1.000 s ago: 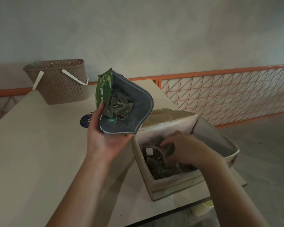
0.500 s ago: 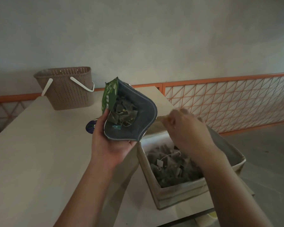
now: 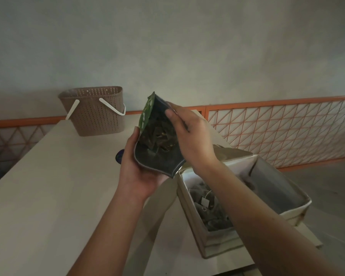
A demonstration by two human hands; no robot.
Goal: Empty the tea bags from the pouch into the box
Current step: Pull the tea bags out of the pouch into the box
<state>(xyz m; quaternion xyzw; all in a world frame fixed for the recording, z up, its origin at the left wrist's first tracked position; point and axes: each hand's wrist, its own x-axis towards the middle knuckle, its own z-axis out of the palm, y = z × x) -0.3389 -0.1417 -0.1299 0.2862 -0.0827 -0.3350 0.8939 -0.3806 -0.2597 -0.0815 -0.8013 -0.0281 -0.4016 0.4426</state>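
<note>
A brown perforated plastic basket [image 3: 97, 112] with white handles stands on the pale table [image 3: 48, 186], well left of and beyond the white cardboard box [image 3: 213, 240]. The left hand [image 3: 139, 172] cups the green foil pouch [image 3: 157, 148], fingers curled round its base, just left of the box and above it. The right hand [image 3: 189, 138] reaches into the pouch mouth; its fingertips are hidden. Tea bags [image 3: 207, 206] lie inside the box.

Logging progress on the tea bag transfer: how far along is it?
Partly done. A pile of tea bags already lies in the box. The left hand holds the pouch open, and the right hand is at its mouth. Still left: the bags visible inside the pouch.
</note>
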